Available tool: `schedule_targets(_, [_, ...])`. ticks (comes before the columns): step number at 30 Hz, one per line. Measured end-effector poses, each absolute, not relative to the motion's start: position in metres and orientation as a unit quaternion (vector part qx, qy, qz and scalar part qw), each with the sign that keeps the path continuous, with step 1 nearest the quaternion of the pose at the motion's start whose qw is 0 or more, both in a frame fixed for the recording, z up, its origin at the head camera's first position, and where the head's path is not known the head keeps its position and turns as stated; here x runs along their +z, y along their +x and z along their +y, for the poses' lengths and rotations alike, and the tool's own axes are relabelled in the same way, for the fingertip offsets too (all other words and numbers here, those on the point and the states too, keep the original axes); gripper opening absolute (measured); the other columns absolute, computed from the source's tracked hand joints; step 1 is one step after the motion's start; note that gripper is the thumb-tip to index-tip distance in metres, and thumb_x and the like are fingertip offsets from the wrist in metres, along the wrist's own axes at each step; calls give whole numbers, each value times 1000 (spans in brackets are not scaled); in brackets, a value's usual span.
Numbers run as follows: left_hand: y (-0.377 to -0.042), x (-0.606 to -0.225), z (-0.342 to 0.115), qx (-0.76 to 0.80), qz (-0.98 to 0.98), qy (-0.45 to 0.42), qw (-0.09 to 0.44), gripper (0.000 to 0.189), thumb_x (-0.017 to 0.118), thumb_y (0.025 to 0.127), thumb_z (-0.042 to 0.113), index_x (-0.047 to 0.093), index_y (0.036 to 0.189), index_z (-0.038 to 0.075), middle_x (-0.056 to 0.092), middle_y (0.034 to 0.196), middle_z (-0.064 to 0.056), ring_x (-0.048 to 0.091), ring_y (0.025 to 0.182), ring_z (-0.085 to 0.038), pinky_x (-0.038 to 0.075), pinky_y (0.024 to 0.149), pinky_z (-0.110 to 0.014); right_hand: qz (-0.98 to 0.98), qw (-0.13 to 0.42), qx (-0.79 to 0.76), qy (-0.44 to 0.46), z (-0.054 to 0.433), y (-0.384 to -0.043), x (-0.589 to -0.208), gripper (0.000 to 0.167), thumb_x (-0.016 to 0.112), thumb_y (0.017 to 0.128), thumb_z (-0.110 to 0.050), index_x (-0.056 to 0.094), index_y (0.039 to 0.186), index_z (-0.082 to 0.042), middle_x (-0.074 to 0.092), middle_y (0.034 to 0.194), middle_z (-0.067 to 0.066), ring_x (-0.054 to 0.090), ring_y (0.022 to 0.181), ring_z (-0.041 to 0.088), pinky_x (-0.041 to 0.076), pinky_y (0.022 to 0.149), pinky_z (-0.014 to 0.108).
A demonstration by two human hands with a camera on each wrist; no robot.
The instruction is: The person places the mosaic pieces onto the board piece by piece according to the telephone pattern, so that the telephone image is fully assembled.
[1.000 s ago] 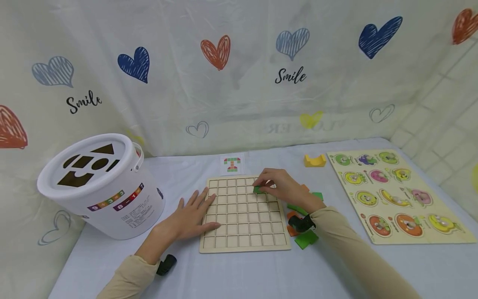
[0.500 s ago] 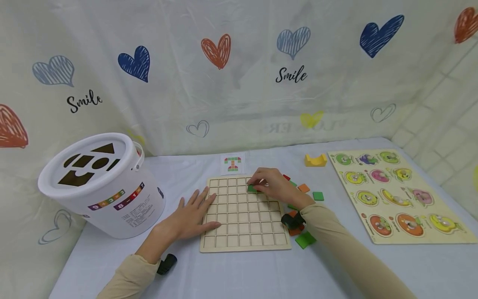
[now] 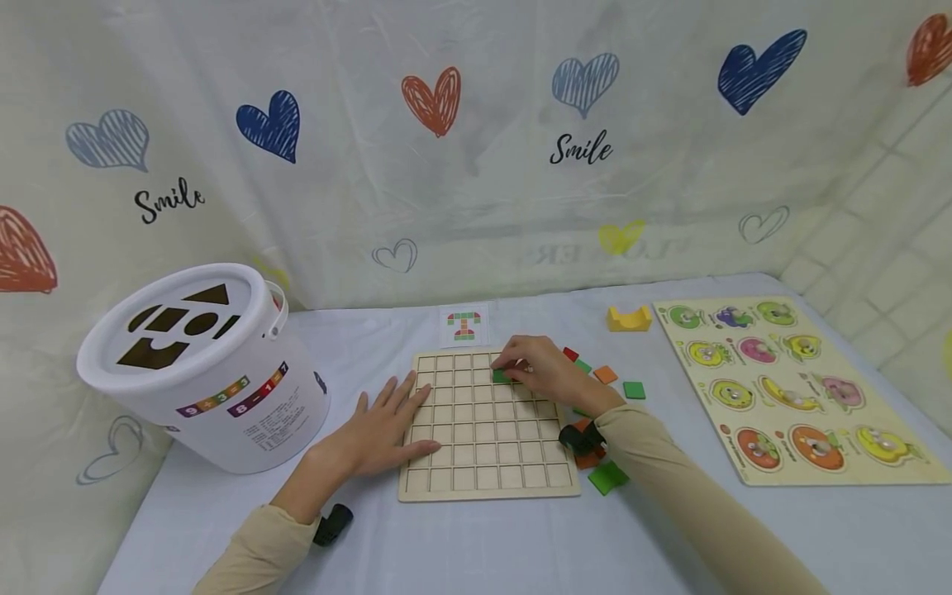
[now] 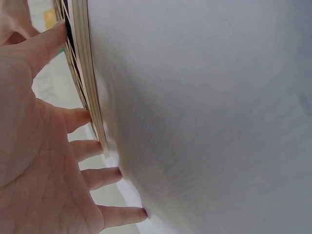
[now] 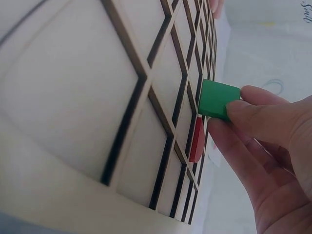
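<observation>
A wooden grid board (image 3: 488,434) lies on the white cloth in front of me. My left hand (image 3: 375,434) rests with spread, straight fingers on its left edge; in the left wrist view the thumb (image 4: 48,46) touches the board's side. Over the board's upper right part, my right hand (image 3: 546,372) pinches a green square tile (image 5: 218,100) between thumb and fingers. The tile is tilted against the grid's ribs in the right wrist view. Right beside it, a red piece with a curved edge (image 5: 196,141) sits in a cell, hidden by the hand in the head view.
Loose green tiles (image 3: 608,477) and orange tiles (image 3: 606,374) lie right of the board. Behind it is a pattern card (image 3: 464,326). A white bucket (image 3: 275,413) stands left; a yellow arch block (image 3: 628,320) and a fruit puzzle board (image 3: 781,388) lie right.
My right hand has shifted slightly left along the board with the green tile, then stayed nearly still over the last half second. The left hand has not moved.
</observation>
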State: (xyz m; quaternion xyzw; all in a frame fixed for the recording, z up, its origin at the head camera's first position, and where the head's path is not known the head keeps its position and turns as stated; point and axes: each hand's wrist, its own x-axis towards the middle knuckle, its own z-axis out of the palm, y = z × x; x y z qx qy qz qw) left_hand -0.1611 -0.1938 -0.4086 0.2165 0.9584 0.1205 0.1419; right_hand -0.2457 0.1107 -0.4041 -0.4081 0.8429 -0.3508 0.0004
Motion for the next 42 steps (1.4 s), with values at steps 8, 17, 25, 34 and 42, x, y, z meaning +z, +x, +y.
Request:
schedule_targets(8, [-161, -408, -194, 119, 958, 216, 145, 91, 52, 102, 65, 22, 168, 9, 7, 175, -18, 7, 159, -47, 11, 116, -79, 854, 6, -329, -402, 109, -248, -405, 21, 73, 92, 10, 79, 110, 3, 70, 101, 11, 71, 95, 27, 60, 81, 29])
schedule_targets(17, [-162, -408, -194, 119, 959, 216, 141, 91, 52, 102, 65, 22, 168, 10, 7, 175, -18, 7, 158, -47, 10, 116, -79, 861, 4, -312, -402, 109, -250, -403, 23, 73, 92, 11, 78, 113, 3, 70, 102, 12, 71, 95, 28, 60, 81, 30])
schedule_targets(25, [-161, -407, -194, 123, 958, 216, 144, 90, 54, 102, 63, 22, 168, 9, 7, 175, -18, 7, 158, -48, 10, 116, -79, 861, 12, -310, -403, 108, -249, -402, 23, 73, 92, 10, 78, 113, 4, 69, 103, 13, 71, 95, 28, 60, 81, 30])
schedule_targets(34, [-162, -408, -194, 121, 958, 217, 143, 91, 53, 102, 64, 22, 168, 9, 7, 175, -18, 7, 158, -48, 10, 116, -79, 868, 4, -284, -408, 105, -253, -405, 21, 75, 92, 8, 78, 112, 5, 69, 102, 12, 71, 93, 26, 59, 78, 30])
schedule_targets(42, [-163, -409, -193, 120, 958, 214, 146, 91, 53, 102, 63, 22, 168, 9, 7, 175, -18, 6, 158, -48, 10, 116, -79, 874, -12, -256, -414, 102, -251, -404, 20, 76, 91, 7, 78, 111, 5, 68, 100, 13, 71, 92, 26, 59, 78, 30])
